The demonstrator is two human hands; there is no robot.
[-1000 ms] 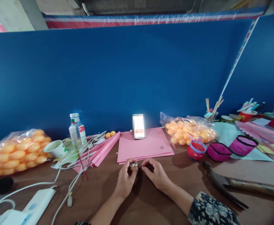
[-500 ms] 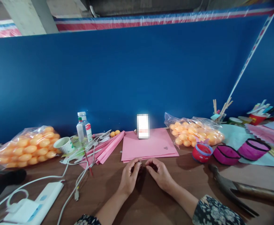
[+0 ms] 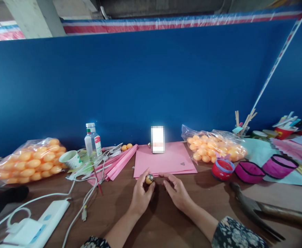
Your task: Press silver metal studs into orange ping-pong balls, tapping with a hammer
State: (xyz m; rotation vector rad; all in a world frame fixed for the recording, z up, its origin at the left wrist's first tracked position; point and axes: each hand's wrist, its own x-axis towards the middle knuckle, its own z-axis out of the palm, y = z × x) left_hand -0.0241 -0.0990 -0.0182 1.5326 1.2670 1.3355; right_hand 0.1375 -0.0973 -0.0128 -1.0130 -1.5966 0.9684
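My left hand [image 3: 141, 194] is closed round a small ball [image 3: 149, 178], gripping it between thumb and fingers. The ball is orange-gold, with shiny silvery pieces on its upper side. Just to the right, my right hand [image 3: 175, 189] is held with its index finger and thumb a little apart, pointing at the ball without touching it. Nothing can be made out between those fingers. Both hands are over the brown table, close to the near edge of a stack of pink sheets [image 3: 163, 162]. A small cluster of dark bits [image 3: 182, 164] lies on the top sheet.
A phone [image 3: 157, 139] with a blurred screen stands behind the sheets. Bags of orange balls [image 3: 33, 163] flank it. Cables and a power strip [image 3: 47, 217] lie left. A hammer [image 3: 259, 206], a red round container [image 3: 221, 171] and magenta fabric rings [image 3: 250, 174] are at right.
The ball has been turned in my left hand and shows again after being mostly hidden by the fingers. My right index finger and thumb have moved apart. The view has shifted slightly left.
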